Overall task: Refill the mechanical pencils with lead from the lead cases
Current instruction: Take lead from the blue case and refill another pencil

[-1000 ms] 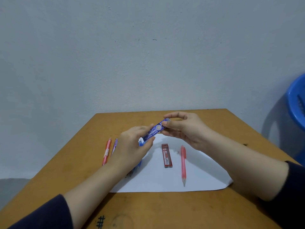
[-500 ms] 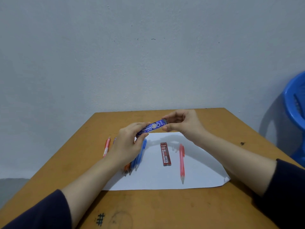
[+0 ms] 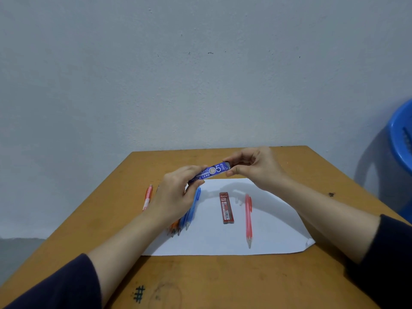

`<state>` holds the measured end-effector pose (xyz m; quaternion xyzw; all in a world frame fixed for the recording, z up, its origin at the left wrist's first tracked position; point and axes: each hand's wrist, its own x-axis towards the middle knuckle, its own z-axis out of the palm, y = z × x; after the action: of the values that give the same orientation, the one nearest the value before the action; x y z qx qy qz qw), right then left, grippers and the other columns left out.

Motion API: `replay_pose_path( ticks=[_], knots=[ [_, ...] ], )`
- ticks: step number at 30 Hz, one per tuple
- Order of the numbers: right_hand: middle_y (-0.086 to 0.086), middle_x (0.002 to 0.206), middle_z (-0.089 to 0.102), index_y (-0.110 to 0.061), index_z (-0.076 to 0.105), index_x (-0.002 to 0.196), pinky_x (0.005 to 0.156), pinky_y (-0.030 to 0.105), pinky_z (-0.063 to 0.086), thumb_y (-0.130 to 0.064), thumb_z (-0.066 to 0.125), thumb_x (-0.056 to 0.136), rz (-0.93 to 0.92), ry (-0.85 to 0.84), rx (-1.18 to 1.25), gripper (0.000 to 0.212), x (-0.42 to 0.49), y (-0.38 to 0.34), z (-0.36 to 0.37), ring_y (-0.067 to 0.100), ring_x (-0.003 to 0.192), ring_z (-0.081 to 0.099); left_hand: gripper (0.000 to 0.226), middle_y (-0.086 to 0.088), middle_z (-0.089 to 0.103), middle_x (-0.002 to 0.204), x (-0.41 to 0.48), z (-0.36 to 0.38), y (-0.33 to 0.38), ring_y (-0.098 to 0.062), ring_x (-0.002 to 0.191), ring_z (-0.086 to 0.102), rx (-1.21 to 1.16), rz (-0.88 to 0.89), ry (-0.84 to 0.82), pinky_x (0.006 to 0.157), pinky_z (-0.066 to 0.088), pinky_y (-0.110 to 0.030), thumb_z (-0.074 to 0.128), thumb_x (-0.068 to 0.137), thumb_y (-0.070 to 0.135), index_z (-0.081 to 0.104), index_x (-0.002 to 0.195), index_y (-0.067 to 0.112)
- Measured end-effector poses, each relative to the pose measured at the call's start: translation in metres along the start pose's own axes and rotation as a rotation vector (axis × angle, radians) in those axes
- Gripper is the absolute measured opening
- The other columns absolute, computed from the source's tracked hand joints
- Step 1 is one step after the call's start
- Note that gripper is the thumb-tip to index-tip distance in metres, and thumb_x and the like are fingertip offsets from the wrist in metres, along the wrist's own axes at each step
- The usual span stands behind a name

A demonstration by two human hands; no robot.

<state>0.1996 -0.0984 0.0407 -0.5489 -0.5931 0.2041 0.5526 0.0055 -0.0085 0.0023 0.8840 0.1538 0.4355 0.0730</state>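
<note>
Case-opening step, likely: your left hand [image 3: 176,197] grips the blue lead case [image 3: 214,171] low, right hand [image 3: 256,170] fingers pinch its far end, above the table [image 3: 289,282]. Next: ease that end open gently.

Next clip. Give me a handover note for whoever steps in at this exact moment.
Left hand grips the blue lead case at one end; right hand pinches the other.
Red lead case and pink pencil lie on the white paper; blue pencils and orange pencils lie by the left hand; red-white pencil lies left of the paper.
Done: no refill visible. Left: open the case, load the pencils.
</note>
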Motion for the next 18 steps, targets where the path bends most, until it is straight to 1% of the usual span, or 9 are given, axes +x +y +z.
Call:
replay_pose_path(
  ticks=[5, 7, 9, 12, 14, 16, 18],
  knots=[
    [-0.012, 0.071, 0.072, -0.019, 0.071, 0.083, 0.074, 0.014, 0.051, 0.014, 0.072, 0.070, -0.025, -0.026, -0.012, 0.036, 0.0018, 0.0029, -0.0027, 0.002, 0.074, 0.067, 0.035, -0.006, 0.069, 0.112, -0.0006, 0.0015, 0.0007, -0.001, 0.097, 0.055, 0.012, -0.011, -0.001, 0.081, 0.043, -0.002, 0.065, 0.086, 0.003, 0.063, 0.121, 0.004],
    [-0.013, 0.073, 0.072, -0.020, 0.071, 0.084, 0.076, 0.015, 0.051, 0.013, 0.071, 0.071, -0.038, -0.039, -0.018, 0.036, 0.0025, 0.0039, -0.0042, 0.002, 0.075, 0.067, 0.035, -0.007, 0.069, 0.111, -0.0009, 0.0021, 0.0012, 0.000, 0.097, 0.054, 0.013, -0.005, -0.001, 0.081, 0.041, 0.000, 0.066, 0.086, 0.003, 0.064, 0.120, 0.003],
    [-0.012, 0.071, 0.072, -0.020, 0.072, 0.085, 0.075, 0.015, 0.051, 0.013, 0.068, 0.074, -0.045, -0.045, -0.034, 0.035, 0.0028, 0.0050, -0.0051, 0.003, 0.072, 0.067, 0.035, -0.007, 0.069, 0.111, -0.0014, 0.0022, 0.0018, 0.000, 0.096, 0.055, 0.029, -0.013, -0.007, 0.081, 0.040, 0.001, 0.066, 0.085, 0.003, 0.064, 0.121, 0.004],
    [-0.010, 0.064, 0.070, -0.016, 0.071, 0.091, 0.067, 0.013, 0.049, 0.014, 0.060, 0.081, -0.056, -0.051, -0.028, 0.034, 0.0033, 0.0046, -0.0064, 0.004, 0.062, 0.065, 0.035, -0.007, 0.069, 0.113, -0.0016, 0.0011, 0.0013, -0.008, 0.098, 0.058, 0.022, -0.025, -0.021, 0.082, 0.042, -0.003, 0.065, 0.086, 0.003, 0.063, 0.122, 0.004],
    [-0.007, 0.066, 0.071, -0.014, 0.071, 0.091, 0.067, 0.015, 0.051, 0.014, 0.057, 0.084, -0.035, -0.058, 0.028, 0.032, 0.0034, 0.0051, -0.0067, 0.008, 0.063, 0.067, 0.034, -0.006, 0.069, 0.112, -0.0014, 0.0008, 0.0023, -0.006, 0.097, 0.059, 0.018, -0.014, -0.011, 0.081, 0.042, -0.002, 0.064, 0.087, 0.005, 0.064, 0.121, 0.005],
    [-0.003, 0.070, 0.072, -0.011, 0.070, 0.090, 0.068, 0.019, 0.054, 0.012, 0.055, 0.086, 0.005, -0.056, 0.138, 0.028, 0.0027, 0.0068, -0.0047, 0.012, 0.066, 0.068, 0.034, -0.005, 0.069, 0.111, -0.0013, 0.0018, 0.0040, -0.001, 0.096, 0.056, 0.005, -0.019, 0.009, 0.081, 0.042, -0.002, 0.064, 0.087, 0.007, 0.064, 0.121, 0.005],
    [0.001, 0.076, 0.073, -0.008, 0.068, 0.090, 0.069, 0.022, 0.055, 0.009, 0.054, 0.088, 0.036, -0.056, 0.266, 0.022, 0.0020, 0.0089, -0.0006, 0.016, 0.070, 0.069, 0.035, -0.004, 0.069, 0.111, -0.0012, 0.0032, 0.0051, 0.000, 0.094, 0.056, -0.016, -0.052, 0.038, 0.080, 0.042, -0.001, 0.065, 0.087, 0.006, 0.063, 0.122, 0.006]
  ],
)
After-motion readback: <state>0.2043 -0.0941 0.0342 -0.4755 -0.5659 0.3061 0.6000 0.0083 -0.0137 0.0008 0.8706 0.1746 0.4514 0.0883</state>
